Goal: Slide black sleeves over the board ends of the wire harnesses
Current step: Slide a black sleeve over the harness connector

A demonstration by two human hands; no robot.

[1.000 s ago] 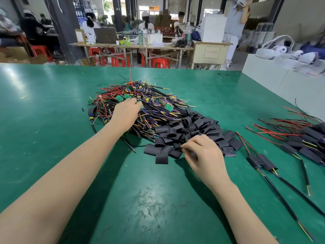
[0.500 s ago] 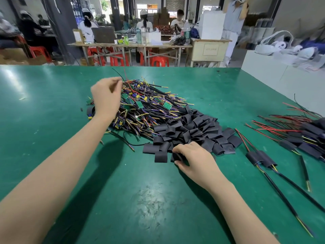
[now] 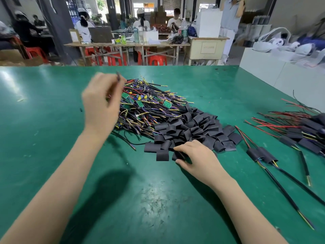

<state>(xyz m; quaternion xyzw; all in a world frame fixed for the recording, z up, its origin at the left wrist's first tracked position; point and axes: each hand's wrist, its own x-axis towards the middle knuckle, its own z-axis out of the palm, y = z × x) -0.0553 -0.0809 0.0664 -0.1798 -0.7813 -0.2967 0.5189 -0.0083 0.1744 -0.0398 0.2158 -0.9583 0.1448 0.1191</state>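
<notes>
A tangled heap of wire harnesses (image 3: 149,108) with small green boards lies on the green table (image 3: 44,120). A pile of flat black sleeves (image 3: 191,131) spreads from its near right side. My left hand (image 3: 101,104), blurred, is raised over the heap's left edge and pinches a dark wire end that sticks up above its fingers. My right hand (image 3: 197,157) rests at the pile's near edge, with thumb and fingers pinching one black sleeve (image 3: 179,154).
Two sleeved harnesses (image 3: 262,154) with long black cables lie right of the sleeve pile. A bundle of sleeved harnesses with red wires (image 3: 302,131) sits at the far right. A white bench (image 3: 281,80) stands beyond the table's right corner. People work at tables behind.
My left hand has lifted from the heap, pulling a wire up and away from it. My right hand has shifted slightly towards me and closed on a sleeve at the pile's edge.
</notes>
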